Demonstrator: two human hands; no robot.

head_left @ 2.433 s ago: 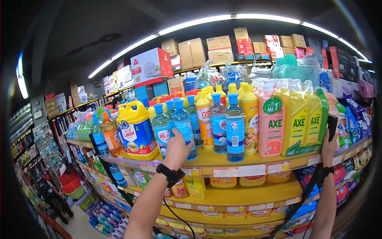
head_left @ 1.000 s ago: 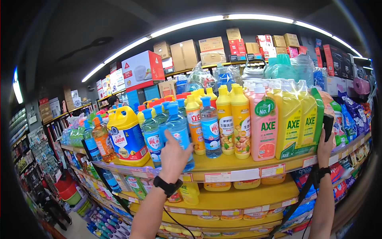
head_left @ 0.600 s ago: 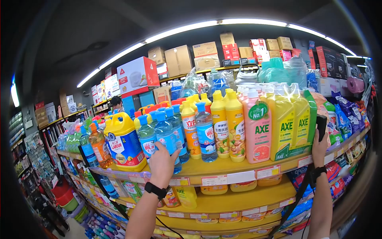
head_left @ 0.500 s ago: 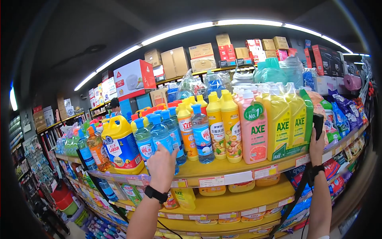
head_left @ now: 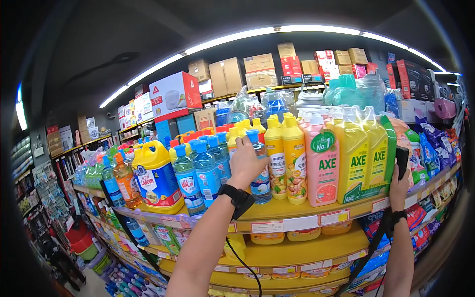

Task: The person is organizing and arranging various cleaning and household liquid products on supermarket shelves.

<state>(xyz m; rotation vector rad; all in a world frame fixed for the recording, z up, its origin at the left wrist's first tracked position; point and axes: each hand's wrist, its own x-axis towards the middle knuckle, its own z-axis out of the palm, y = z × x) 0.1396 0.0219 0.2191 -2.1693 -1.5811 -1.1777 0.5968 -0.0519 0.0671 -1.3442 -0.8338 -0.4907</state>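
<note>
My left hand (head_left: 249, 166) is at a clear blue dish soap bottle (head_left: 260, 187) with a blue cap, at the front of the top shelf. Its thumb lies across the bottle's front and its fingers curl at the left side, hiding part of the label. Left of it stand several matching blue-capped bottles (head_left: 185, 180); on its right are yellow bottles (head_left: 295, 166). My right hand (head_left: 399, 184) is closed around a black phone-like device (head_left: 402, 161), held upright before the shelf's right part.
A big yellow jug (head_left: 156, 173) stands left on the shelf. Right of centre are a pink pump bottle (head_left: 322, 166) and wrapped yellow AXE bottles (head_left: 355, 163). Price tags (head_left: 267, 226) line the shelf edge. A black cable (head_left: 242, 257) hangs below my left wrist.
My left hand has moved right and up, from the blue-capped bottles on the left to the single one beside the yellow bottles. The view has shifted slightly. My right hand still holds the black device.
</note>
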